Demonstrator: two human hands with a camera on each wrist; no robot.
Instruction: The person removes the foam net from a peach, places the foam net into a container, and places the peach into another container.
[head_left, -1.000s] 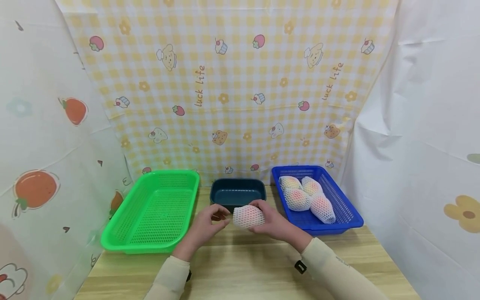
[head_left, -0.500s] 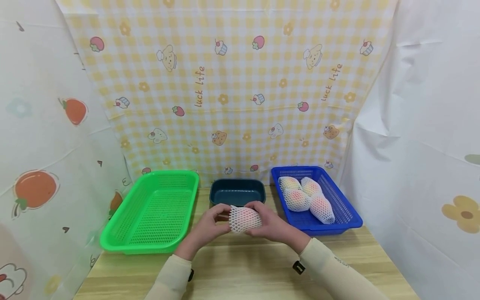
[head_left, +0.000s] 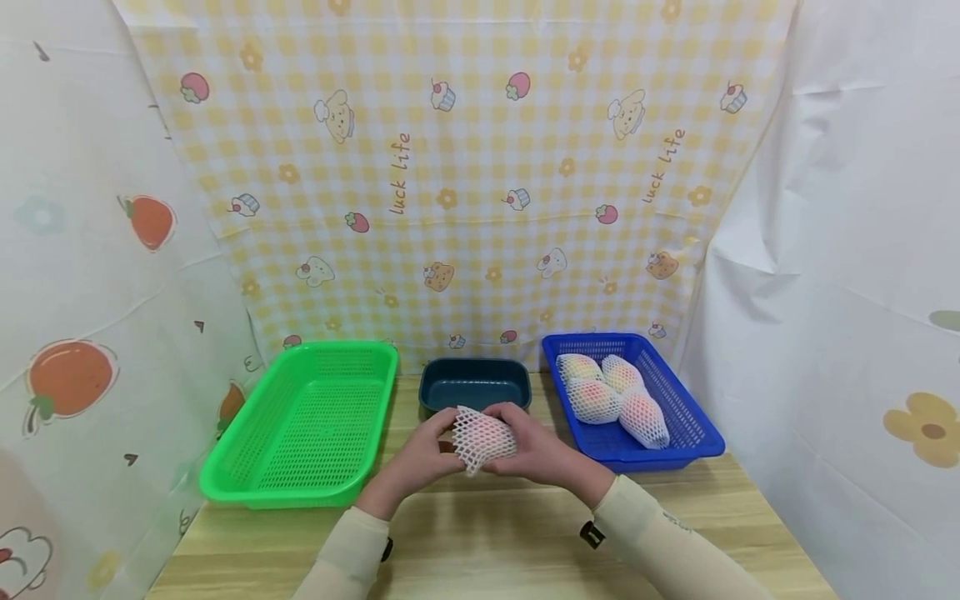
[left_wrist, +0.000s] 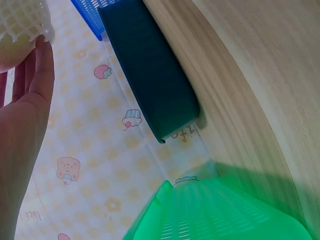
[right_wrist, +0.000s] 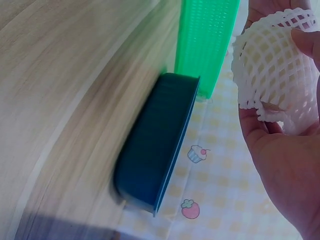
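In front of me, above the table, is a pinkish-yellow round fruit [head_left: 491, 435] in a white foam net [head_left: 468, 443]. My right hand [head_left: 538, 447] grips the fruit through the net from the right. My left hand [head_left: 418, 462] pinches the net's flared left edge between fingers and thumb. In the left wrist view, some bare yellowish fruit [left_wrist: 15, 52] shows below the net's edge, by the fingers. The right wrist view has the net [right_wrist: 272, 60] spread wide, with a thumb lying over it. The exact kind of fruit cannot be told.
A green basket [head_left: 298, 487] stands on the left, and a dark teal box [head_left: 475, 367] stands just behind the hands. On the right, a blue basket [head_left: 660, 458] holds several netted fruits [head_left: 592, 400]. A patterned cloth [head_left: 480, 167] hangs behind the wooden table [head_left: 480, 550].
The right hand has brought the netted fruit left to the left hand, which has taken hold of the net's edge. The net's left end has flared wider.
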